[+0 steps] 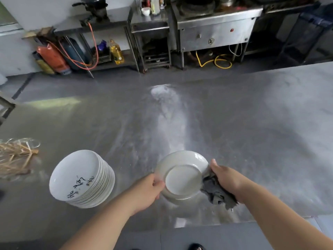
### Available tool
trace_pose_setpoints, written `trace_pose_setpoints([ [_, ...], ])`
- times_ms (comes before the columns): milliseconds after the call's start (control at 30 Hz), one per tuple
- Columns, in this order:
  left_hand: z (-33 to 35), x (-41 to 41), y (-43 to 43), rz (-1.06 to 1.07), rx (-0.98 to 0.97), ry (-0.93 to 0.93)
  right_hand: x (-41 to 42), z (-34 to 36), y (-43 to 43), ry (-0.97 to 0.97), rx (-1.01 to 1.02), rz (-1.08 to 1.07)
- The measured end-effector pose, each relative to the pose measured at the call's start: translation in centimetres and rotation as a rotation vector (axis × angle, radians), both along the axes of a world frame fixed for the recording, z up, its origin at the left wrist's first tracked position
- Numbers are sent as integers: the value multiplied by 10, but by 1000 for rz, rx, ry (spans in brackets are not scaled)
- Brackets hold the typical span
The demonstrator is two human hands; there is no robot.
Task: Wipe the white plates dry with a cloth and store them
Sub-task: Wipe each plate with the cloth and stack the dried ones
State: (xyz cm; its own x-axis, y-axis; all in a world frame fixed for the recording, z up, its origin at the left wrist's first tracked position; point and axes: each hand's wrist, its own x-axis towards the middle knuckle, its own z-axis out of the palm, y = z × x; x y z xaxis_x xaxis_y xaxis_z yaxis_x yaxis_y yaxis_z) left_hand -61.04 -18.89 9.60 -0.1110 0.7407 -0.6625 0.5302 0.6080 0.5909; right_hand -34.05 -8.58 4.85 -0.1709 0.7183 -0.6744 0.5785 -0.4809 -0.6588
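A scuffed steel surface catches pale light in a working kitchen. Beyond its far edge, stainless cooking stations line a white wall, with an oil bottle and yellow hose beneath.

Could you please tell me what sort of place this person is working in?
Most likely a commercial restaurant kitchen: there is a broad steel worktable, a stainless steel cooking range along the far wall, and a tall stack of white plates on the worktable.
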Motion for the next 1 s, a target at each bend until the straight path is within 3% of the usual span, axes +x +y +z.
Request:
trace_pose_setpoints([
  [167,-13,-4,4,364,21,-478,9,-12,18,315,-71,-42],
  [233,-25,-7,7,442,39,-522,9,-12,20,292,-19,82],
  [267,-32,-9,9,423,56,-432,8,-14,20,249,10,164],
  [333,-49,-14,12,238,118,-82,3,-23,17,190,37,279],
  [400,-66,-15,16,133,158,90,-3,-34,14,138,69,288],
  [600,-104,-13,36,203,192,276,-24,-63,13,-302,241,286],
  [767,-120,-14,46,218,204,381,-35,-79,14,-396,257,272],
  [1000,-135,-15,55,235,225,359,-42,-89,17,-488,309,222],
])
